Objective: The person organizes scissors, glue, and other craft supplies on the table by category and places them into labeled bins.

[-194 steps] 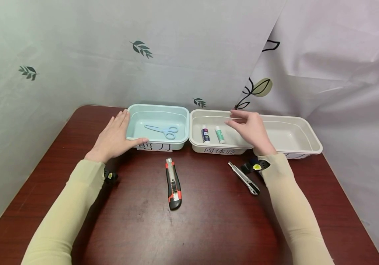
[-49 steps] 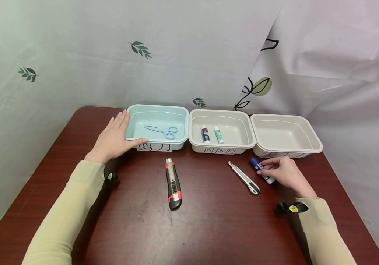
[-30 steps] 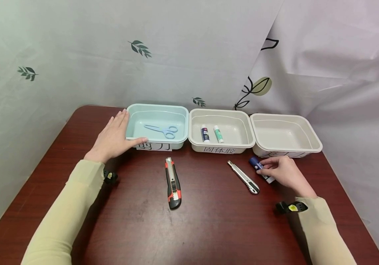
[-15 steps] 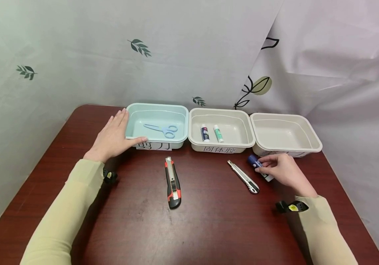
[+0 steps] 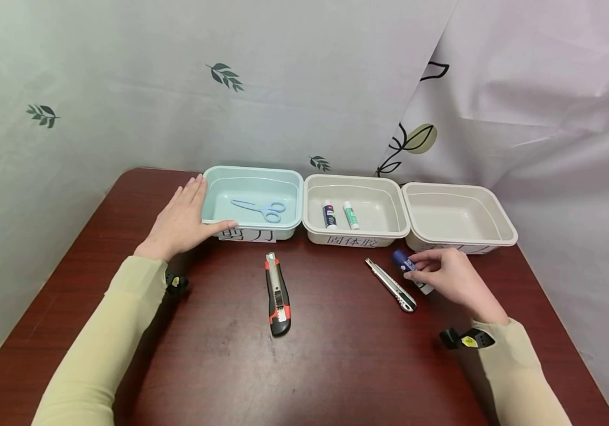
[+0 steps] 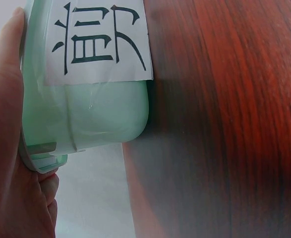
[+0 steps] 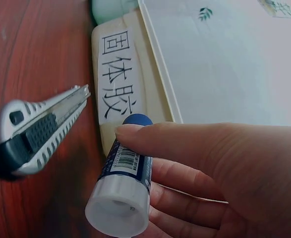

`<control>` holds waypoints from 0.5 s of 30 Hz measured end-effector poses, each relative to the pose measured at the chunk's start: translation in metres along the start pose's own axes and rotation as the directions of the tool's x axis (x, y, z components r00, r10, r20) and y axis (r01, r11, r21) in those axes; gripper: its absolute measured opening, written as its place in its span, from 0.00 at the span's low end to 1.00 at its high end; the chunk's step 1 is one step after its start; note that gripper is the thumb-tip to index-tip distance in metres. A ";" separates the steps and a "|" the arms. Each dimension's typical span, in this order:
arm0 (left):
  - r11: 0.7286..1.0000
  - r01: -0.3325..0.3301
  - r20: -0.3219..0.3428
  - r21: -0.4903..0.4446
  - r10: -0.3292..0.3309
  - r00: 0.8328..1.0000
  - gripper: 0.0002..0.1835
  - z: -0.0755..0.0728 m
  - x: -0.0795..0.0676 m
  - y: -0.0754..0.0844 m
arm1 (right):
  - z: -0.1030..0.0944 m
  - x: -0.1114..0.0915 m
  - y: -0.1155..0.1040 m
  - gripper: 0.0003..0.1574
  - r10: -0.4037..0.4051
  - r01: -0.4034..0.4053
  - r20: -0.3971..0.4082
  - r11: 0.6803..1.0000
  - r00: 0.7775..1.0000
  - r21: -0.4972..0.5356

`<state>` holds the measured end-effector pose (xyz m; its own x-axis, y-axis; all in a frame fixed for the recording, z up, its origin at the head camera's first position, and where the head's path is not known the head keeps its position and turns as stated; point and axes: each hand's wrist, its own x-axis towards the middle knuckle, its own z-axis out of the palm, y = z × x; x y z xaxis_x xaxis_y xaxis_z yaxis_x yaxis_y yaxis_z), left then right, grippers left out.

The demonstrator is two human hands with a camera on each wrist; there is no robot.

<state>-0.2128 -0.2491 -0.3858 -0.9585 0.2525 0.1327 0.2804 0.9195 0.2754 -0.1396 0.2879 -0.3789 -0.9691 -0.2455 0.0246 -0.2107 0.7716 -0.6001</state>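
Observation:
A dark blue glue stick with a white base (image 7: 121,198) is pinched between the thumb and fingers of my right hand (image 5: 456,278), just right of a silver utility knife (image 5: 391,285). Whether the stick still touches the table cannot be told. My left hand (image 5: 179,222) rests on the left end of a light blue box (image 5: 297,201), thumb along its front rim, fingers straight. Inside that box lie light blue scissors (image 5: 264,210). Two more glue sticks, one navy (image 5: 329,215) and one green (image 5: 351,216), lie in the beige middle box (image 5: 384,198).
A second beige box (image 5: 458,208) stands at the right end of the row. On the dark red table (image 5: 336,367) lies a black and red utility knife (image 5: 279,296), below the light blue box. A pale patterned curtain (image 5: 283,89) hangs close behind the boxes.
My right hand has gone from above the middle box down to the glue stick on the table and taken hold of it. Lately hand and stick have shifted slightly left; my left hand stays put.

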 end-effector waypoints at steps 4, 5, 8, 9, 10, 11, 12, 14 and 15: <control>1.000 -0.001 -0.003 0.000 0.001 1.000 0.66 0.000 0.000 0.000 | 0.003 0.000 -0.004 0.18 -0.020 0.020 -0.004 1.000 1.000 0.000; 1.000 -0.002 -0.004 0.001 0.002 1.000 0.66 0.000 0.000 0.000 | 0.003 0.000 -0.004 0.18 -0.024 0.024 -0.003 1.000 1.000 0.001; 1.000 -0.002 -0.005 -0.002 0.002 1.000 0.66 0.000 0.000 0.000 | 0.006 -0.001 -0.007 0.18 -0.032 0.032 -0.002 0.999 0.999 0.008; 1.000 -0.002 -0.004 -0.003 0.002 1.000 0.66 0.000 0.000 0.000 | 0.006 -0.001 -0.007 0.18 -0.035 0.035 -0.001 0.999 0.999 0.014; 1.000 -0.001 -0.002 -0.004 0.001 1.000 0.66 0.000 0.000 0.000 | 0.007 -0.001 -0.008 0.18 -0.036 0.036 0.001 0.999 0.999 0.017; 1.000 0.001 0.000 -0.004 -0.001 1.000 0.66 0.000 0.000 0.000 | 0.008 -0.001 -0.009 0.18 -0.038 0.038 0.001 0.999 0.999 0.021; 1.000 0.001 0.001 -0.006 -0.001 1.000 0.66 0.000 0.000 0.000 | 0.009 -0.001 -0.010 0.17 -0.040 0.040 0.002 0.999 0.999 0.023; 1.000 0.002 0.005 -0.007 -0.002 1.000 0.66 0.000 0.000 0.000 | 0.010 -0.001 -0.011 0.17 -0.045 0.045 0.005 0.999 0.999 0.023; 1.000 0.002 0.006 -0.006 -0.002 1.000 0.66 0.000 0.000 0.000 | 0.011 -0.001 -0.012 0.17 -0.049 0.049 0.006 0.999 0.999 0.021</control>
<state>-0.2125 -0.2489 -0.3853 -0.9594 0.2520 0.1265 0.2783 0.9184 0.2813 -0.1351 0.2722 -0.3803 -0.9568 -0.2864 0.0493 -0.2551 0.7465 -0.6146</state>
